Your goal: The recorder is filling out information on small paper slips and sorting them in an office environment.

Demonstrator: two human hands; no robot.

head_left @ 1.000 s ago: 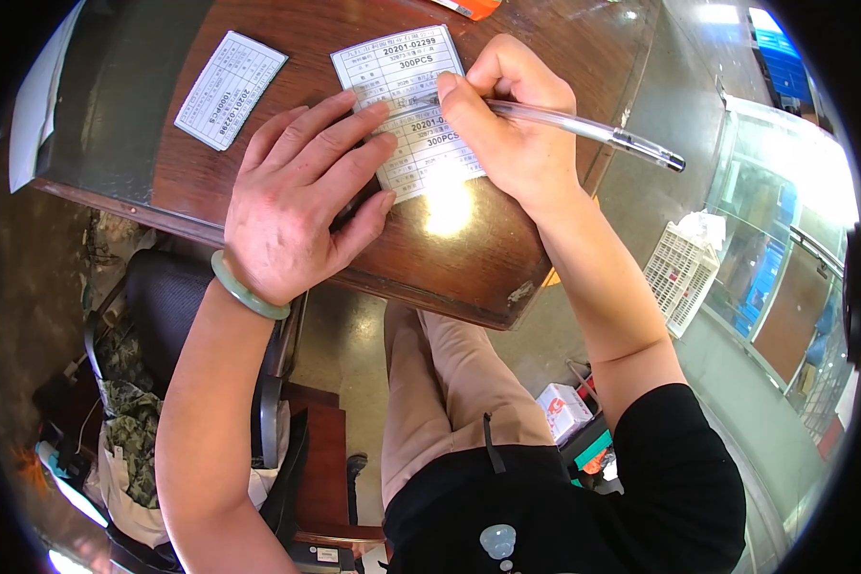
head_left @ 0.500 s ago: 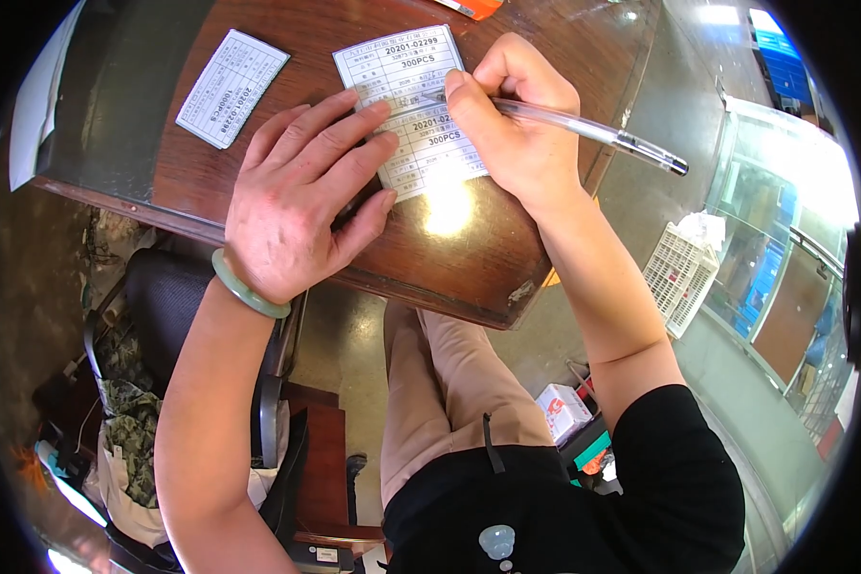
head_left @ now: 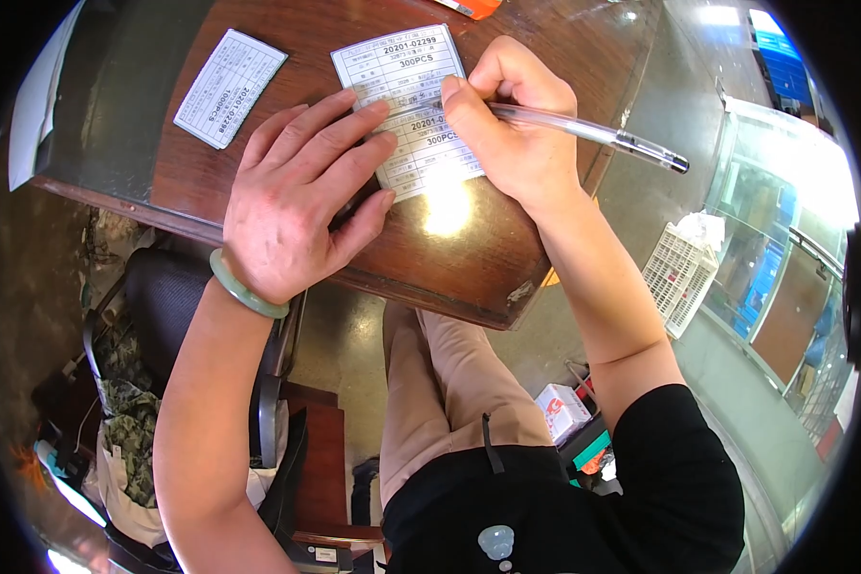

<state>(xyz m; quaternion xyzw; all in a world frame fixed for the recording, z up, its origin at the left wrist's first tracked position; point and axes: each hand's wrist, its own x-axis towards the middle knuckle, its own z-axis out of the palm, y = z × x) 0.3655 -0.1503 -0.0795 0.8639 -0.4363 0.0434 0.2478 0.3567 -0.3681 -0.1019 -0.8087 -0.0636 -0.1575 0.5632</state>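
Observation:
In my right hand is a clear pen, gripped with its tip end over a printed label sheet on the brown desk. The sheet carries two label forms, one above the other; my right hand covers part of its right side. My left hand, with a pale green bangle at the wrist, lies flat with fingers stretched over the sheet's left edge. A second printed label lies apart on the desk, beyond my left hand to the left.
Papers hang at the desk's far left edge. An orange item sits at the top. A dark chair with a camouflage cloth stands at left below the desk. A white plastic crate is at right.
My right hand and the pen have shifted very slightly, with the pen tip end a little lower on the sheet. My left hand stays nearly still.

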